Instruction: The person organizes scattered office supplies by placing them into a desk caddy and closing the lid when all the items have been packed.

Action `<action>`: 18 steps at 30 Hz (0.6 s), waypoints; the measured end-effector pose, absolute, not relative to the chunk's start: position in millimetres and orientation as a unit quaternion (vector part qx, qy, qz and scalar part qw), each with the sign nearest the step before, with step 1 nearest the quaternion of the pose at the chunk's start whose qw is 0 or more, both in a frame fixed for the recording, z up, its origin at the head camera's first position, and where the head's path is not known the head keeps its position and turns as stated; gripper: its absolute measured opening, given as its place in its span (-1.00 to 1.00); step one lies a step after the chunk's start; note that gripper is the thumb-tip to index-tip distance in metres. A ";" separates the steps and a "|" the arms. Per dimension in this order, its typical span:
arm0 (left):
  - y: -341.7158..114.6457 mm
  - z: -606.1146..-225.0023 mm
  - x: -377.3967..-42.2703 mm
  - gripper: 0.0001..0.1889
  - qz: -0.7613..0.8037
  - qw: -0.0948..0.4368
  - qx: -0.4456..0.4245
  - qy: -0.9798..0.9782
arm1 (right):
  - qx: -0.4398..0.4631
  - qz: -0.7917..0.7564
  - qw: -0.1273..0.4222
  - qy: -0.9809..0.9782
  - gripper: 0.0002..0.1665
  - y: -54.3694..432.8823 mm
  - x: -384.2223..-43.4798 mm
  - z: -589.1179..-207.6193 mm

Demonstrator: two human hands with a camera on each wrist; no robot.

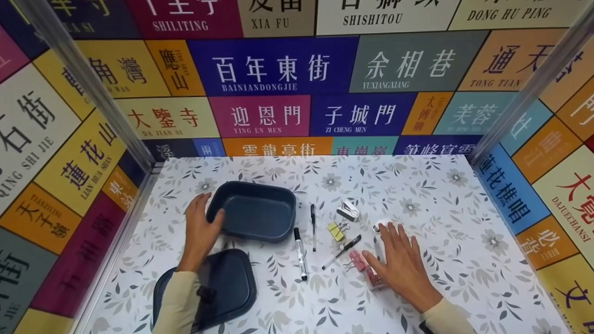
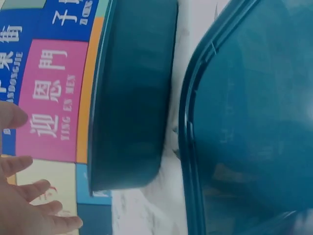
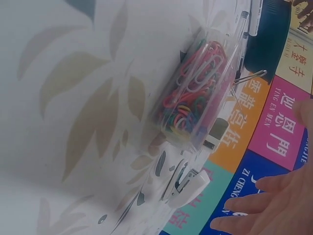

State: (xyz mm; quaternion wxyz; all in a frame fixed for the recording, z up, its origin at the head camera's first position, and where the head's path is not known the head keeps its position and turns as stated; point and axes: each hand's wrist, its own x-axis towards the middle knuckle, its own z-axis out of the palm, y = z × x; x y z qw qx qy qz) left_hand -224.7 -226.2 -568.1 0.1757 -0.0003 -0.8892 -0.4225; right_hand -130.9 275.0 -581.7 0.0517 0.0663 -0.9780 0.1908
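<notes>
My left hand (image 1: 202, 232), fingers spread, is at the left side of a dark blue rectangular container (image 1: 260, 213); its thumb overlaps the rim in the head view. In the left wrist view the fingers (image 2: 36, 191) are extended and hold nothing. My right hand (image 1: 403, 264) hovers with straight fingers over a clear box of coloured paper clips (image 3: 193, 93). A pink binder clip (image 1: 357, 260) lies beside that box. Near the right fingertips is a small white item (image 1: 376, 228), partly hidden by them; the right wrist view shows this white item (image 3: 188, 188) beside the box.
The matching dark blue lid (image 1: 232, 283) lies under the left forearm. Mid-table are a marker (image 1: 300, 255), a black pen (image 1: 313, 227), a second pen (image 1: 342, 252), a yellow binder clip (image 1: 336, 233) and a white stapler (image 1: 348, 211). Sign-covered panels (image 1: 269, 67) bound the table.
</notes>
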 end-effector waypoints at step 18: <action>-256.8 -600.8 -227.0 -0.36 -0.536 0.105 0.061 -0.835 | 0.088 0.224 0.142 -0.960 -0.04 277.0 -133.0 -593.4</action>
